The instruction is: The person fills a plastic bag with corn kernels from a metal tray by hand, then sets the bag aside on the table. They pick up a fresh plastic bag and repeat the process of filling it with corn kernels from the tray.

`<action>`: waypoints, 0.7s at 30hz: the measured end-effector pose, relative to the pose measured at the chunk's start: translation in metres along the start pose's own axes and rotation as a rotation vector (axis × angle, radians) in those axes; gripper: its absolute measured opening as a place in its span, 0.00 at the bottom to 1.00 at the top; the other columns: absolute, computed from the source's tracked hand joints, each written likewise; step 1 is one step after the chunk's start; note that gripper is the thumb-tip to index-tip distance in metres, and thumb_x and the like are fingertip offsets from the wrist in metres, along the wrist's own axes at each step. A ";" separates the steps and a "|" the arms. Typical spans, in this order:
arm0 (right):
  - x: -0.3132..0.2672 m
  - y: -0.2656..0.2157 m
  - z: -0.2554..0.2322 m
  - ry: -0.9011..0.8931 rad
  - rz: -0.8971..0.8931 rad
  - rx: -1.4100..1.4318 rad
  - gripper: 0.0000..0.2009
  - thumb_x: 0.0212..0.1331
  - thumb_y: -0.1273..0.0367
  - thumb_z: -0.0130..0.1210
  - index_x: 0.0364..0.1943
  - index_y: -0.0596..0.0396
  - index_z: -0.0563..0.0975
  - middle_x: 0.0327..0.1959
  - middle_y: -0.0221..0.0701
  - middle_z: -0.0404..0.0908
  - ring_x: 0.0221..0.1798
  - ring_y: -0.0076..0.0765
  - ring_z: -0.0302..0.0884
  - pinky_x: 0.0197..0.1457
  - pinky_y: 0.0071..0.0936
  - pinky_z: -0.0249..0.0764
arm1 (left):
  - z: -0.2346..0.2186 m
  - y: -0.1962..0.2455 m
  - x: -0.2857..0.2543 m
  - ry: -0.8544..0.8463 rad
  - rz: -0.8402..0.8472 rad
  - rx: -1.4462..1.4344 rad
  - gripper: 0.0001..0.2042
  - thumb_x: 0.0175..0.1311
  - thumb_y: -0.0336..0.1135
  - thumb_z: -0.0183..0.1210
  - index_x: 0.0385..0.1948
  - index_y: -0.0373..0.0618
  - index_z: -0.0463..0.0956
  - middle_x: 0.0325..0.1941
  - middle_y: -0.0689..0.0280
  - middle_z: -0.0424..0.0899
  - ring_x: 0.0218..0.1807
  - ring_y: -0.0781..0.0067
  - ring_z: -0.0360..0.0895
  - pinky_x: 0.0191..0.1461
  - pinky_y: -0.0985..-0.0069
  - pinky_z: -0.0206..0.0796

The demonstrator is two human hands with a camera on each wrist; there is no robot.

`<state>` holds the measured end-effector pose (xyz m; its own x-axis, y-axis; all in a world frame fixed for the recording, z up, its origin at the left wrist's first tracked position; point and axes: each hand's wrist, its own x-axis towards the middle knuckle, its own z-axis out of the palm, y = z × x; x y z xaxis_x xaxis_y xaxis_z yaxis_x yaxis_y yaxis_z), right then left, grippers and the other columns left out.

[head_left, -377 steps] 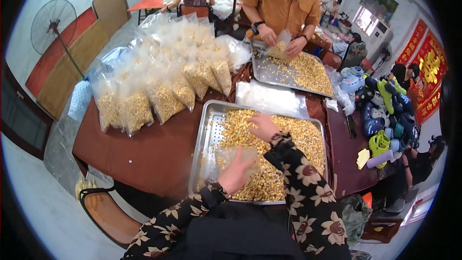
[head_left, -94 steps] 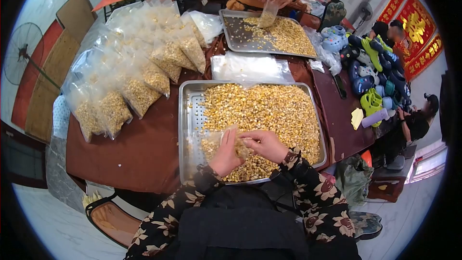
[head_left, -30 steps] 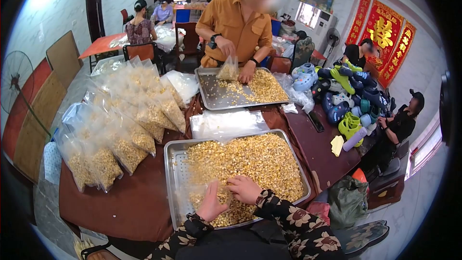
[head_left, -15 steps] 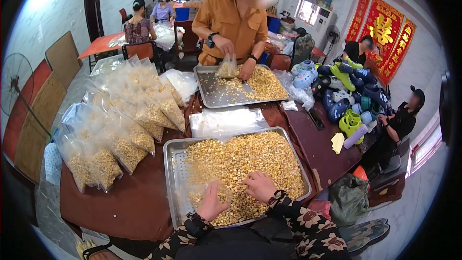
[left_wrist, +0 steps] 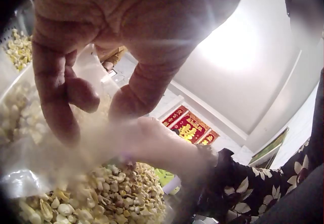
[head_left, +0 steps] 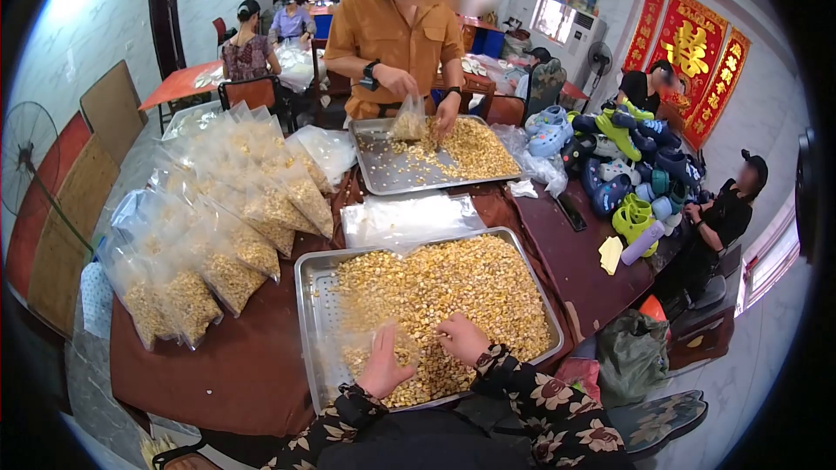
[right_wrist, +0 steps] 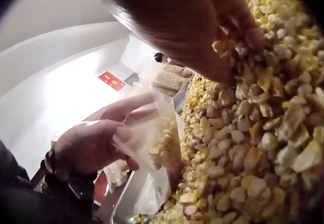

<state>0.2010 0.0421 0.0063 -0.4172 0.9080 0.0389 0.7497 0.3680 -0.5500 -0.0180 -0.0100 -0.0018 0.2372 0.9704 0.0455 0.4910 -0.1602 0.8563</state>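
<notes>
In the head view, a perforated metal tray (head_left: 320, 300) holds a broad heap of yellow corn kernels (head_left: 479, 283). My left hand (head_left: 386, 369) grips a small clear plastic bag (right_wrist: 164, 140) at the tray's near left. Kernels show through the bag's wall, and its open side faces the heap in the right wrist view. To the right of the bag, my right hand (head_left: 464, 339) is down at the heap. Its curled fingers have several kernels between them and the thumb in the right wrist view. Blur covers part of the bag in the left wrist view.
Many filled bags (head_left: 218, 235) stand on the left of the table. Flat plastic bags (head_left: 409, 222) lie beyond my tray. Across the table, a person (head_left: 396, 43) bags kernels from a second tray (head_left: 374, 170). Clogs (head_left: 627, 165) are piled at right.
My right hand has drawn away from the bag's mouth, to the right, onto the heap. My left hand keeps the bag in place. The head view has tilted up since the earlier frames.
</notes>
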 end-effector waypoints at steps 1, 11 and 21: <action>0.004 0.007 0.002 0.000 -0.001 -0.001 0.09 0.51 0.68 0.56 0.36 0.52 0.76 0.34 0.37 0.71 0.40 0.46 0.72 0.41 0.37 0.72 | 0.000 0.001 0.000 -0.004 0.002 -0.010 0.43 0.48 0.38 0.63 0.64 0.32 0.46 0.66 0.40 0.51 0.69 0.41 0.48 0.70 0.61 0.49; 0.020 -0.055 -0.014 -0.322 0.342 0.875 0.08 0.56 0.67 0.57 0.36 0.57 0.77 0.27 0.25 0.77 0.26 0.20 0.73 0.26 0.18 0.71 | 0.004 -0.005 0.001 -0.010 -0.011 0.026 0.45 0.45 0.37 0.65 0.64 0.33 0.46 0.65 0.41 0.52 0.68 0.42 0.52 0.68 0.62 0.53; 0.009 -0.070 0.022 -0.064 -0.160 0.123 0.10 0.54 0.68 0.54 0.39 0.57 0.77 0.33 0.38 0.77 0.36 0.44 0.75 0.41 0.34 0.72 | 0.004 -0.004 0.001 -0.024 -0.030 -0.036 0.45 0.42 0.34 0.66 0.63 0.33 0.47 0.63 0.43 0.56 0.65 0.43 0.56 0.64 0.62 0.58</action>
<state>0.1341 0.0202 0.0269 -0.5604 0.8240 0.0831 0.6049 0.4757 -0.6386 -0.0161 -0.0090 -0.0069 0.2432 0.9699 0.0079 0.4674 -0.1244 0.8752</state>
